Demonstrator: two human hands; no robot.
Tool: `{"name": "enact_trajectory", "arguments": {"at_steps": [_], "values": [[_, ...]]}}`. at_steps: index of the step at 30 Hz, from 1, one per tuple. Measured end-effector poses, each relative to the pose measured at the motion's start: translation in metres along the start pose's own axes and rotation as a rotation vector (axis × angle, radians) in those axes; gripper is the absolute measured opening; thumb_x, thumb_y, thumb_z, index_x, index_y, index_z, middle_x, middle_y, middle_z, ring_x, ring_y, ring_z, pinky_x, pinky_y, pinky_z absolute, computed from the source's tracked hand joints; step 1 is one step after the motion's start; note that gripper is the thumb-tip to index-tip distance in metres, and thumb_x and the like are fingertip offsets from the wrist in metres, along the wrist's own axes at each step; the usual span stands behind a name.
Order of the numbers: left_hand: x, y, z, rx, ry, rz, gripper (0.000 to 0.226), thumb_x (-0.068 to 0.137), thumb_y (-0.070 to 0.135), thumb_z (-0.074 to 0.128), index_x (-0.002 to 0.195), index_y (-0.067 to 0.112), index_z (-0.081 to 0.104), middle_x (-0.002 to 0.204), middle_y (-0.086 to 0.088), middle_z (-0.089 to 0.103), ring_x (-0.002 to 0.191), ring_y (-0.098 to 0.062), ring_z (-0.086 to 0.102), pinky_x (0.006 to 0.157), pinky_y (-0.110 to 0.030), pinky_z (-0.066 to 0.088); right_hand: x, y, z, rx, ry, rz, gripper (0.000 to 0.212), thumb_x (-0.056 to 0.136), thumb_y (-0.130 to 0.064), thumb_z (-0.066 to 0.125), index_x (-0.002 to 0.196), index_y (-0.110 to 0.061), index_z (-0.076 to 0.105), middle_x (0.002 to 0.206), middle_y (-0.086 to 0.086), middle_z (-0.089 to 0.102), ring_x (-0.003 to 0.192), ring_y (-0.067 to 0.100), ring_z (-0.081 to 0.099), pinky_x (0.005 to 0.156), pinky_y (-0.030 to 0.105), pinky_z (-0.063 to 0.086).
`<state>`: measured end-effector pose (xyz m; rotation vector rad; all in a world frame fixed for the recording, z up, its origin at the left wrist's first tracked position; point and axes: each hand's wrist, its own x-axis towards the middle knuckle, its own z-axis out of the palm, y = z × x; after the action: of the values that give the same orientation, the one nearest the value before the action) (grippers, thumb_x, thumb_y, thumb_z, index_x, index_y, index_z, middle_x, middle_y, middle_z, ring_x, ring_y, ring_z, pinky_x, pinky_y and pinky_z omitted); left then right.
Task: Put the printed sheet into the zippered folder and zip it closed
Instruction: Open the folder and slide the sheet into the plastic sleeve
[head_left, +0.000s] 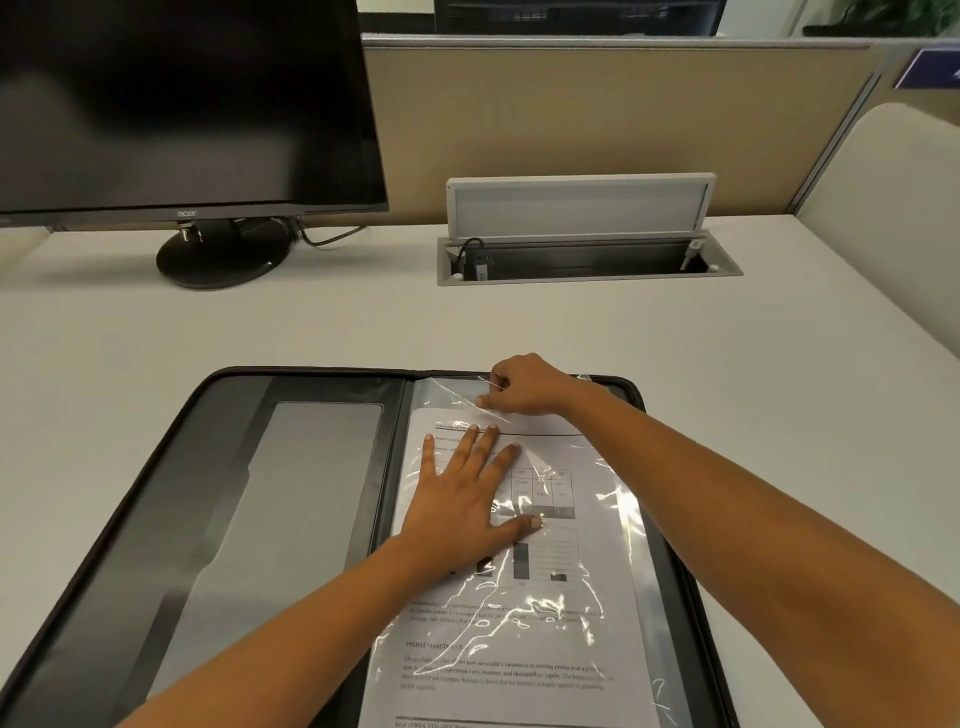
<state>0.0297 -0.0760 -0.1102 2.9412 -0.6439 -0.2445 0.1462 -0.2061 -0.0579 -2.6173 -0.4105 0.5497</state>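
A black zippered folder (156, 499) lies wide open on the desk in front of me. On its right half, the printed sheet (561, 649), with text, a table and a bar chart, sits inside a crinkled clear plastic sleeve (447, 389). My left hand (467, 493) lies flat with spread fingers on the sleeve over the sheet. My right hand (524, 384) pinches the sleeve's top edge at the far end of the folder. The folder's left half shows a grey inner pocket.
A black monitor (176, 104) on a round stand (223, 254) stands at the back left. An open cable hatch (587, 260) with a raised lid sits at the back centre. A beige partition (597, 130) runs behind the white desk (727, 364).
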Motion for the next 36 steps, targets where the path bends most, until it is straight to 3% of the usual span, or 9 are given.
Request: {"name": "enact_trajectory", "arguments": {"at_steps": [4, 7, 12, 15, 18, 23, 29, 34, 36], "values": [[0.001, 0.0, 0.0, -0.017, 0.008, -0.011, 0.1, 0.061, 0.085, -0.002, 0.147, 0.034, -0.002, 0.157, 0.002, -0.012, 0.144, -0.017, -0.015, 0.108, -0.053, -0.021, -0.004, -0.002, -0.001, 0.0, -0.002, -0.001, 0.03, 0.088, -0.038, 0.056, 0.089, -0.007, 0.057, 0.087, 0.005, 0.053, 0.082, 0.018, 0.046, 0.055, 0.018, 0.03], [0.001, 0.001, 0.001, -0.006, 0.016, -0.002, 0.105, 0.056, 0.086, -0.013, 0.147, 0.034, -0.003, 0.157, 0.003, -0.013, 0.144, -0.017, -0.015, 0.108, -0.054, -0.021, -0.007, -0.003, -0.001, 0.032, -0.01, -0.002, 0.036, 0.088, -0.037, 0.056, 0.097, -0.002, 0.06, 0.088, 0.006, 0.054, 0.083, 0.018, 0.047, 0.064, 0.024, 0.034], [0.003, 0.001, 0.002, -0.019, 0.038, -0.007, 0.109, 0.052, 0.085, -0.021, 0.147, 0.035, -0.003, 0.157, 0.003, -0.013, 0.145, -0.017, -0.014, 0.107, -0.053, -0.021, -0.008, -0.003, 0.006, 0.0, 0.001, 0.008, 0.029, 0.087, -0.038, 0.057, 0.089, -0.01, 0.056, 0.093, 0.008, 0.058, 0.086, 0.02, 0.05, 0.073, 0.03, 0.036], [0.006, 0.0, 0.003, -0.022, 0.042, -0.013, 0.106, 0.054, 0.085, -0.017, 0.147, 0.034, -0.003, 0.158, 0.003, -0.011, 0.145, -0.017, -0.013, 0.107, -0.053, -0.02, -0.009, -0.005, 0.014, -0.088, 0.183, -0.006, 0.03, 0.088, -0.037, 0.053, 0.105, -0.013, 0.058, 0.107, 0.006, 0.064, 0.103, 0.024, 0.052, 0.087, 0.037, 0.037], [0.013, -0.002, 0.001, -0.027, 0.028, -0.021, 0.103, 0.06, 0.087, -0.005, 0.147, 0.034, -0.001, 0.158, 0.002, -0.009, 0.145, -0.017, -0.011, 0.108, -0.053, -0.019, -0.012, -0.005, 0.017, -0.083, 0.448, -0.055, 0.034, 0.091, -0.029, 0.051, 0.122, -0.015, 0.052, 0.125, 0.006, 0.057, 0.122, 0.024, 0.042, 0.102, 0.042, 0.031], [0.027, -0.011, -0.002, -0.019, 0.027, -0.032, 0.1, 0.062, 0.081, -0.003, 0.148, 0.031, -0.001, 0.158, 0.001, -0.009, 0.145, -0.018, -0.011, 0.109, -0.055, -0.017, -0.017, 0.003, 0.017, -0.057, 0.703, -0.115, 0.03, 0.089, -0.018, 0.051, 0.119, -0.012, 0.054, 0.127, 0.006, 0.054, 0.124, 0.022, 0.042, 0.104, 0.037, 0.029], [0.049, -0.017, -0.008, -0.031, 0.028, -0.063, 0.099, 0.063, 0.083, 0.003, 0.148, 0.031, 0.004, 0.158, 0.002, -0.005, 0.146, -0.017, -0.007, 0.111, -0.056, -0.011, -0.031, 0.023, 0.032, -0.023, 0.624, -0.06, 0.026, 0.089, -0.019, 0.05, 0.115, -0.014, 0.056, 0.122, 0.004, 0.057, 0.121, 0.02, 0.044, 0.101, 0.034, 0.028], [0.061, -0.031, -0.015, -0.009, 0.007, -0.074, 0.123, 0.043, 0.091, -0.019, 0.148, 0.03, 0.0, 0.158, 0.002, -0.007, 0.145, -0.017, -0.009, 0.111, -0.055, -0.011, -0.046, 0.035, 0.052, 0.0, 0.529, 0.012, 0.031, 0.09, -0.026, 0.051, 0.119, -0.016, 0.053, 0.128, 0.002, 0.052, 0.126, 0.017, 0.04, 0.104, 0.035, 0.025], [0.062, -0.032, -0.016, -0.013, 0.001, -0.075, 0.12, 0.045, 0.091, -0.015, 0.148, 0.03, 0.0, 0.158, 0.002, -0.008, 0.145, -0.017, -0.01, 0.111, -0.055, -0.012, -0.05, 0.038, 0.056, -0.019, 0.523, 0.023, 0.036, 0.09, -0.031, 0.051, 0.122, -0.016, 0.052, 0.133, 0.002, 0.05, 0.129, 0.017, 0.038, 0.107, 0.036, 0.023]]}}
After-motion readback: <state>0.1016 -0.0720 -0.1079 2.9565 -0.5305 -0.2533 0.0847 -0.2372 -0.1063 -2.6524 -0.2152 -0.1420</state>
